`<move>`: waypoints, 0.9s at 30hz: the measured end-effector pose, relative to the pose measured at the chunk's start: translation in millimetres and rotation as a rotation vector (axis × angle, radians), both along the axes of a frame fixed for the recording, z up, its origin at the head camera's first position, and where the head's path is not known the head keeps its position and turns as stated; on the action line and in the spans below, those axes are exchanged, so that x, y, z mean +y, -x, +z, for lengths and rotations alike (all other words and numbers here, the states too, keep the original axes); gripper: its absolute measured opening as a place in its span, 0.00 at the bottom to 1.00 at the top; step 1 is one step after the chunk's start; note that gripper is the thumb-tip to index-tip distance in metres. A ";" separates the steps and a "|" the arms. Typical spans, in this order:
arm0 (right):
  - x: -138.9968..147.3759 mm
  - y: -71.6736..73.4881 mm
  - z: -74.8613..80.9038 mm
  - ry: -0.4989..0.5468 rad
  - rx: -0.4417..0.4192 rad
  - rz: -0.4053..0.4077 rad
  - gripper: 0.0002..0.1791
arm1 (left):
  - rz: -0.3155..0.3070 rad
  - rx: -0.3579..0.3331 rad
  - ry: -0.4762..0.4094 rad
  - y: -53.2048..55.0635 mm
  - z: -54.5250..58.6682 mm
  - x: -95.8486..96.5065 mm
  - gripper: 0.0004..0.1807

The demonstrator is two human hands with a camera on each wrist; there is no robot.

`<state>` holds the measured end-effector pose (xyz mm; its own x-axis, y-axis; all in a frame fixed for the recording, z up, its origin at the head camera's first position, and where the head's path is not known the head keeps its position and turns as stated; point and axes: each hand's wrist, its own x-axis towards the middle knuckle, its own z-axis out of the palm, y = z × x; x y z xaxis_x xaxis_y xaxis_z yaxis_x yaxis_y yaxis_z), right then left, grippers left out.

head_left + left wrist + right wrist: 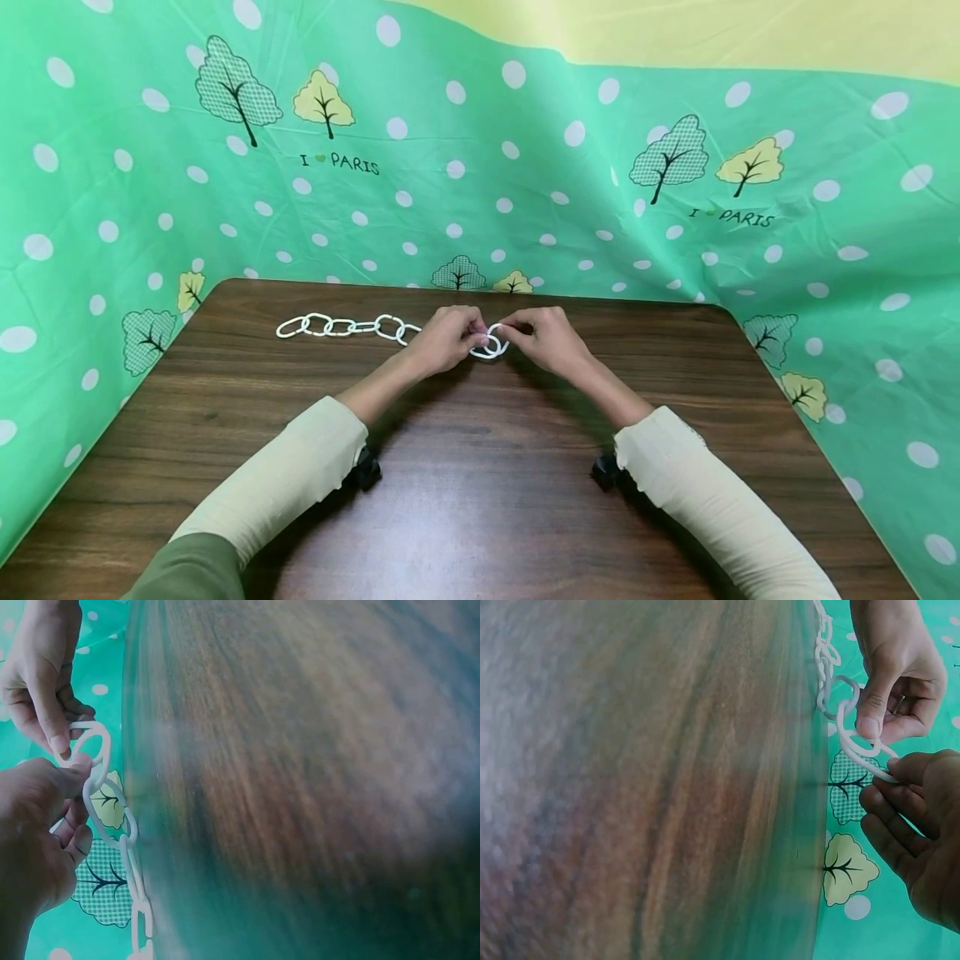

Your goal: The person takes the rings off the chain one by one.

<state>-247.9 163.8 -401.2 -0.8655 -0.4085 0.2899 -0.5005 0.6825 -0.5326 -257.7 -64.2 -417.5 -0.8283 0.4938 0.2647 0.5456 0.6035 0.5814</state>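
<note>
A white chain of oval links (pixel 341 327) lies along the far part of the table and runs rightward to my left hand (pixel 448 337). That hand pinches a link near the chain's right end between thumb and finger. My right hand (pixel 546 337) pinches the end link (pixel 495 342), which overlaps the one in the left hand. In the left wrist view the end link (pixel 94 742) passes between both sets of fingertips, with more chain hanging below. The right wrist view shows the link (pixel 862 761) between the hands; whether it has a gap is hidden by fingers.
The dark wooden table (pixel 480 483) has its far edge just behind the hands. Behind and beside it hangs a green dotted cloth (pixel 480 125) with printed trees. A black wrist device (pixel 366 468) sits under the left cuff, another (pixel 604 472) under the right.
</note>
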 end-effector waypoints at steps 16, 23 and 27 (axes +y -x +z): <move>17.6 -3.6 -2.1 0.022 -0.076 -0.078 0.11 | -0.002 -0.055 -0.072 -2.7 5.7 -1.1 0.03; 30.6 -6.3 -6.6 0.004 -0.089 -0.097 0.11 | 0.011 -0.054 -0.084 -1.5 4.9 -3.5 0.03; 37.4 -8.2 -7.4 -0.005 -0.090 -0.114 0.10 | 0.010 -0.059 -0.082 -1.1 4.7 -4.4 0.03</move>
<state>-239.7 201.2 -408.6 -0.9287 -0.3073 0.2075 -0.3701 0.7351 -0.5680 -256.6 -68.7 -412.8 -0.8484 0.4643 0.2543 0.5031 0.5575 0.6603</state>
